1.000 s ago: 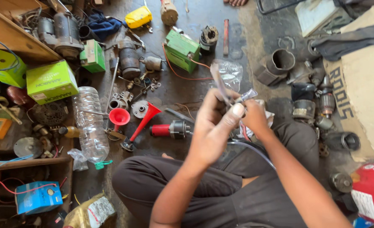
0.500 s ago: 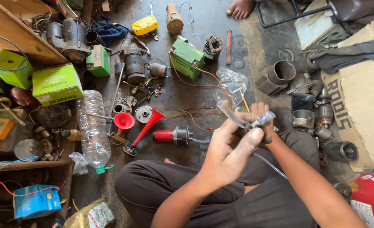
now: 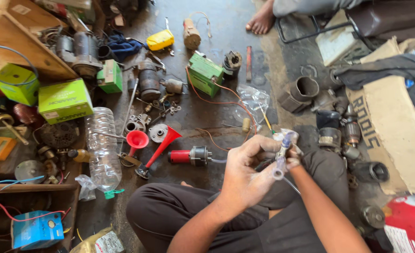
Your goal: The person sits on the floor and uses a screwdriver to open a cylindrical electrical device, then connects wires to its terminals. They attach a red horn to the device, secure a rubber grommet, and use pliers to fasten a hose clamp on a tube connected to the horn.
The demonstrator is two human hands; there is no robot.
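Now | both hands' fingers grip clear tube | red horns, plastic bottle lie left

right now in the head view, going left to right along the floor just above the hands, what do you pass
clear plastic bottle → small red funnel → red horn → red and black motor → left hand → clear tube → right hand

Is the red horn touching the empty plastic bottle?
Apart. The head view shows bare floor between the red horn and the plastic bottle, with a smaller red funnel lying between them.
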